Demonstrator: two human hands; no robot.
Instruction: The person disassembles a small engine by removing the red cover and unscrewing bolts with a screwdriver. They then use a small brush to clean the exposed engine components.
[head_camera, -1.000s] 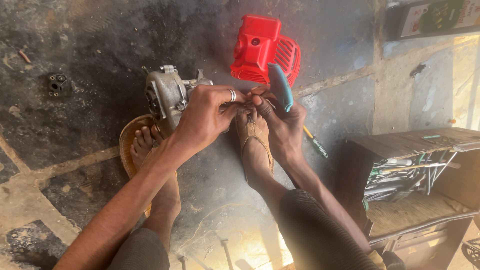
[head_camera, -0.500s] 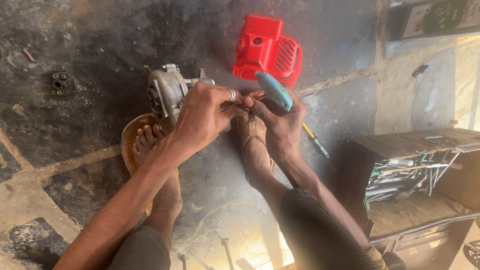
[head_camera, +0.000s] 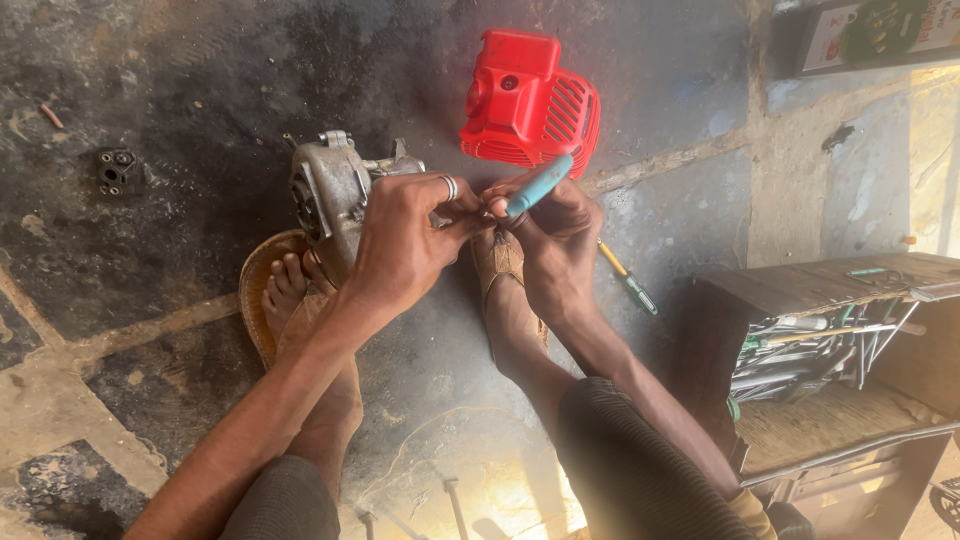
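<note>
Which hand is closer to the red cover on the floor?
Right. The right hand, gripping a blue-handled tool, sits just below the red cover; the left hand is farther, on the grey engine.

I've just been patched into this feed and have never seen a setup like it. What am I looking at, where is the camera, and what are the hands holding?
There is no machine arm here: the camera sits on a person's head and looks down at their own two bare hands, legs and sandalled feet on a dark stone floor. The left hand, with a ring on one finger, grips a grey metal engine part that stands by the left foot. The right hand holds a tool with a light blue handle, its tip meeting the left fingers; the tip itself is hidden. Behind the hands lies a red plastic engine cover. A screwdriver lies on the floor to the right, next to a wooden box of tools. A small dark metal piece lies far left.
</note>
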